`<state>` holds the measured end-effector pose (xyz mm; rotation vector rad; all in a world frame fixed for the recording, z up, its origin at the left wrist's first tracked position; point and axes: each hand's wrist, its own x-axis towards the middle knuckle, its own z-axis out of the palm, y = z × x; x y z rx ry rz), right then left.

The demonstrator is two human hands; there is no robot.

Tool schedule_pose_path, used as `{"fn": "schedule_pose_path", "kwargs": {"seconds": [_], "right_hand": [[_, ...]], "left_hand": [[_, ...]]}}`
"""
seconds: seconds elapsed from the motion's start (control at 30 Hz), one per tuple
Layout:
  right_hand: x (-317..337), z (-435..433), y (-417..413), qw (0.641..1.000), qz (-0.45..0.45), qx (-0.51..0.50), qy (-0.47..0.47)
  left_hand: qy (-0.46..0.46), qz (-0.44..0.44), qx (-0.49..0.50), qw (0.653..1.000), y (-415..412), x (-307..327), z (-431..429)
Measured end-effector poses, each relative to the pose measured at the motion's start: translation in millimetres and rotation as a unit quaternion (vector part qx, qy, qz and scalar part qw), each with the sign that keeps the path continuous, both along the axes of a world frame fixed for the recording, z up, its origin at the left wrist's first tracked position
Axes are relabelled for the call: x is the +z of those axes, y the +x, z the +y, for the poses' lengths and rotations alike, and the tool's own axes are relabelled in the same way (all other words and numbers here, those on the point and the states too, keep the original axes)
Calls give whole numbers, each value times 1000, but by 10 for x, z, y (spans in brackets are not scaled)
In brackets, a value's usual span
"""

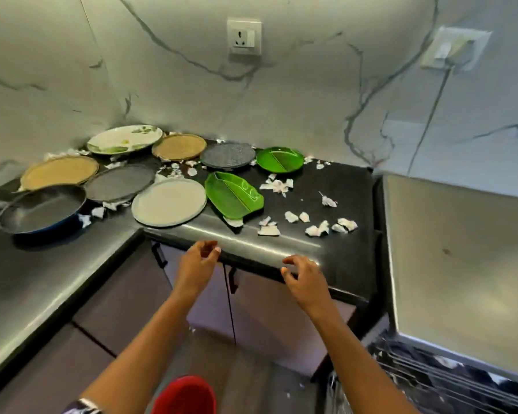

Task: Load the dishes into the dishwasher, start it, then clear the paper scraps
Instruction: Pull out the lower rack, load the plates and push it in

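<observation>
We count nine dishes on the counter (350,189): a left tan plate (59,171) and a rear tan plate (178,146), a plain grey plate (118,182) and a speckled grey plate (227,154), a round green plate (279,159), a leaf-shaped green dish (233,195), a white patterned plate (124,138), a pale plate (168,201), and a dark dish (41,207), possibly a pan. Paper scraps (277,185), too many and too small for us to count, lie around the plates and across the counter's right part. The dishwasher rack (431,380) is cut off at the lower right, and a red object (183,395) at the bottom edge. The leaf-shaped green dish lies with its long axis running from rear left to front right. Both hands, the left hand (199,261) and the right hand (304,279), hover at the counter's front edge, fingers loosely bent, holding nothing.
</observation>
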<state>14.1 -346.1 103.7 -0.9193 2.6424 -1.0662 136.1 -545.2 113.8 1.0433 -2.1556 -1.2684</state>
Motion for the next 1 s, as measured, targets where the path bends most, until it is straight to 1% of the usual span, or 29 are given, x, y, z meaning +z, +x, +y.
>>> {"fn": "schedule_pose_path", "kwargs": {"seconds": [0.1,0.2,0.3,0.4,0.47,0.53,0.63,0.7,0.8,0.87,1.0], "right_hand": [[54,-379,-308,1000,-20,6,1],[141,-850,-756,999,-34,-1,-9],[191,-1362,-1218,997,-74,8,-6],[75,-1808,-1622,994,-107,25,23],[-30,-1993,-1808,991,-127,27,37],[-96,-2081,-1911,988,-149,22,24],[-143,-2118,-2035,985,-173,15,-9],[-136,-2124,-2105,978,-202,6,-49],[-130,-2106,-2198,957,-263,-2,-123],[-56,-2096,-2222,949,-279,7,-146],[184,-2097,-2347,939,-298,50,-167]], "left_hand": [[57,7,24,998,-339,-23,-371],[99,-6,43,994,-733,-60,-692],[107,-19,61,992,-1081,-63,-931],[124,2,96,988,-1373,-148,-1117],[159,27,118,980,-1546,-230,-1229],[206,61,152,965,-1663,-328,-1314],[217,113,173,954,-1780,-353,-1347],[209,146,171,952,-1843,-297,-1335],[232,196,146,941,-1913,-186,-1294],[274,234,131,924,-1968,-139,-1280],[355,280,148,880,-2117,16,-1290]]}}
